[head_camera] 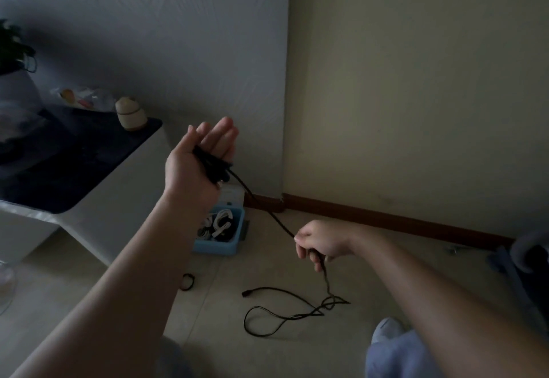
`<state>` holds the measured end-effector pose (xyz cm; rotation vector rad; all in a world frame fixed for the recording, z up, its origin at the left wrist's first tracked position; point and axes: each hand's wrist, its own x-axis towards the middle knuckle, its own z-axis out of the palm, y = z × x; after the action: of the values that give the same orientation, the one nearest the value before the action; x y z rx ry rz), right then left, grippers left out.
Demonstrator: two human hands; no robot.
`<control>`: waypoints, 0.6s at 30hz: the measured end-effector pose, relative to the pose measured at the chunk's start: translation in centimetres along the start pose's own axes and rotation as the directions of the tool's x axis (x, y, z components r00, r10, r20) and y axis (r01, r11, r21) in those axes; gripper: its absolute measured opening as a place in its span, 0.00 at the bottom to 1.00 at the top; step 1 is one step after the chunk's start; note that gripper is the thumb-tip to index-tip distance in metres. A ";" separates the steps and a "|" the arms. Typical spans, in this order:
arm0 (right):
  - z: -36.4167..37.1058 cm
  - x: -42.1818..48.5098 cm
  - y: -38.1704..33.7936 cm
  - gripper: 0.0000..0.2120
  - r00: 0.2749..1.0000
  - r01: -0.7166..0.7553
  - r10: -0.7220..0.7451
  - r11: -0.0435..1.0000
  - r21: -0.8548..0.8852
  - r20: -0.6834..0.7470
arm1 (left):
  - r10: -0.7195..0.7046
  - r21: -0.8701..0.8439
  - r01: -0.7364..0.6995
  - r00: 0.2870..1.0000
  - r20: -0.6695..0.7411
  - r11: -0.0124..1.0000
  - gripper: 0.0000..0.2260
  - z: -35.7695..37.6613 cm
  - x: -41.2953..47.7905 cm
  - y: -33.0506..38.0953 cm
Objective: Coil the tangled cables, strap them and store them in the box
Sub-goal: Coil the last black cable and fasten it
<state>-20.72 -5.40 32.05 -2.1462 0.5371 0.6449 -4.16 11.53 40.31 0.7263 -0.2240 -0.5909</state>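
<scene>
— Where's the black cable [285, 315]?
— Its slack loops lie on the floor [297, 357] by the knees. It rises through the right grip [320, 242], fingers curled round it, to the raised left grip [199, 157], fingers straight, cable end across the palm.
— And the box?
— The blue box [219, 247] is farther off on the floor, past a black strap [187, 282], with coiled cables [221, 220] inside.

The room is dim and the colours look muted. The yellowish wall [416, 80] on the right catches the most light, while the dark tabletop [59, 163] at left sinks into shadow. Detail is soft throughout; the black cable [276, 312] on the floor reads as a thin, blurred line.
</scene>
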 end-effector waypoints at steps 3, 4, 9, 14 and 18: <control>0.2 -0.8 -1.5 0.18 0.949 0.182 -0.215 0.971 -0.157 -0.231 | 0.060 0.187 -0.056 0.998 -0.018 0.981 0.10 0.0 -0.1 -0.7; 0.3 -1.1 -2.0 0.17 0.917 0.232 -0.280 0.954 -0.188 -0.286 | 0.092 0.278 -0.087 0.996 -0.005 0.957 0.10 0.0 -0.1 -1.0; 0.5 -2.9 -4.4 0.10 0.716 0.468 -0.467 0.873 -0.139 -0.519 | 0.081 0.679 -0.157 0.987 0.142 0.718 0.11 -0.1 -1.0 -3.8; 0.0 -4.0 -4.6 0.11 0.516 0.576 -0.528 0.797 -0.183 -0.675 | -0.083 0.695 -0.015 0.991 0.107 0.719 0.08 -0.4 -1.7 -5.5; -0.4 -5.2 -4.9 0.12 0.537 0.660 -0.518 0.749 -0.050 -0.666 | -0.065 0.752 -0.037 0.992 0.106 0.658 0.09 -0.5 -1.7 -5.9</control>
<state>-21.86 -2.10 38.22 -2.1154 0.1554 -0.5632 -7.87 9.31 35.97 1.5134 -0.6072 -0.5494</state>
